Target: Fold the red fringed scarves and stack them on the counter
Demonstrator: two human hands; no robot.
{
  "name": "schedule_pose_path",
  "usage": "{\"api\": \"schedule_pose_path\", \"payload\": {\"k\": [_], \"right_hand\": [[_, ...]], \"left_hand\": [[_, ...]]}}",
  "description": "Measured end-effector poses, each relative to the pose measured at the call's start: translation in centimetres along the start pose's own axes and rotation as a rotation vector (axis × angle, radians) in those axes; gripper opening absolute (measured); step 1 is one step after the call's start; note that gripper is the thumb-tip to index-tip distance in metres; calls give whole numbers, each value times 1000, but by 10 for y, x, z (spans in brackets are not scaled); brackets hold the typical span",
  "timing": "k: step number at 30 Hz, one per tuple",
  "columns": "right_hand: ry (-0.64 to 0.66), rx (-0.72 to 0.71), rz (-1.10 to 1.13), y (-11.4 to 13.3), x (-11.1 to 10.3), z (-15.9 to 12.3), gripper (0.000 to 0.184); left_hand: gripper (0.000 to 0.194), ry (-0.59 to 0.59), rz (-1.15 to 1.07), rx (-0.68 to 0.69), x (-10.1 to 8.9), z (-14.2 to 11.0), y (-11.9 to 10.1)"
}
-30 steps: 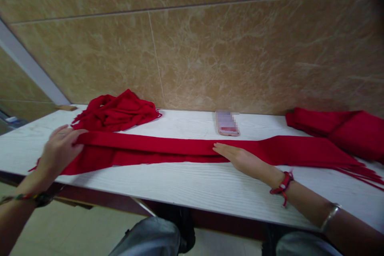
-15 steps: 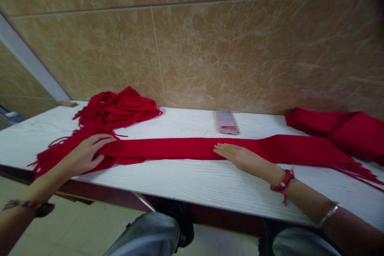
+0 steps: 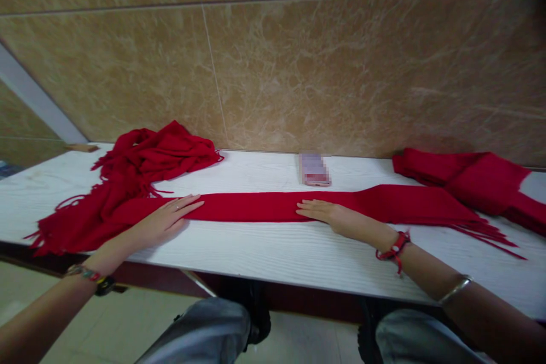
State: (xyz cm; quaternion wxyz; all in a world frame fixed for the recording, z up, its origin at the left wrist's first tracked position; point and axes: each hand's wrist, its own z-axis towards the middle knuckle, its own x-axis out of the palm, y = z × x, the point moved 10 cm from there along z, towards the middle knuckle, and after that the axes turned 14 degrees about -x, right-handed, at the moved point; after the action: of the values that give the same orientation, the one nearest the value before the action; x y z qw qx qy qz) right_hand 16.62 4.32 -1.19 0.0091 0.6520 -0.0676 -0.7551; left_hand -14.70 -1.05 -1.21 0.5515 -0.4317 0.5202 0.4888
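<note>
A long red scarf [image 3: 247, 207] lies as a narrow folded strip along the white table, its fringe hanging loose at the right end. My left hand [image 3: 164, 220] rests on the strip left of its middle, fingers stretched out toward the right. On the scarf farther right lies my right hand [image 3: 322, 213], flat, with its fingers pointing left. Behind my left hand is a crumpled red fringed cloth [image 3: 164, 153]; whether it joins the strip I cannot tell.
The white table [image 3: 273, 247] stands against a brown tiled wall [image 3: 319, 68]. A phone [image 3: 313, 169] lies behind the scarf. Another folded red cloth [image 3: 478, 179] is at the back right. A small brown piece [image 3: 81, 148] sits in the far left corner.
My left hand has slid right along the scarf, and its fingers are straighter. My right hand stays on about the same part of the scarf. The view has shifted slightly.
</note>
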Motion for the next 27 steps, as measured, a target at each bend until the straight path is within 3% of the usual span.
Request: {"api": "schedule_pose_path", "payload": {"k": [4, 9, 12, 15, 17, 19, 21, 23, 25, 27], "right_hand": [[-20, -18, 32, 0, -2, 0, 81], [-92, 10, -133, -2, -14, -8, 72], [-62, 11, -190, -7, -10, -18, 71], [-23, 0, -203, -10, -4, -24, 71], [-15, 0, -201, -9, -3, -25, 70], [-13, -1, -199, -7, -6, -23, 68], [-12, 10, -208, -7, -10, -22, 67], [-3, 34, -243, -10, -14, -22, 64], [13, 56, -302, -13, -17, -24, 62], [33, 67, -359, -17, -19, -29, 60]], "left_hand": [[51, 36, 94, -16, -7, -9, 25], [52, 46, 158, 2, -16, -13, 41], [60, 50, 175, -33, -13, -14, 54], [70, 122, 170, -95, -10, -9, 46], [72, 193, 109, -85, -14, 0, 14], [64, 224, 17, -2, -23, 18, -39], [53, 208, -54, 57, -30, 43, -96], [48, 112, -82, 89, -34, 70, -147], [47, 33, -96, 77, -29, 92, -182], [50, 53, -83, 41, -11, 105, -200]]}}
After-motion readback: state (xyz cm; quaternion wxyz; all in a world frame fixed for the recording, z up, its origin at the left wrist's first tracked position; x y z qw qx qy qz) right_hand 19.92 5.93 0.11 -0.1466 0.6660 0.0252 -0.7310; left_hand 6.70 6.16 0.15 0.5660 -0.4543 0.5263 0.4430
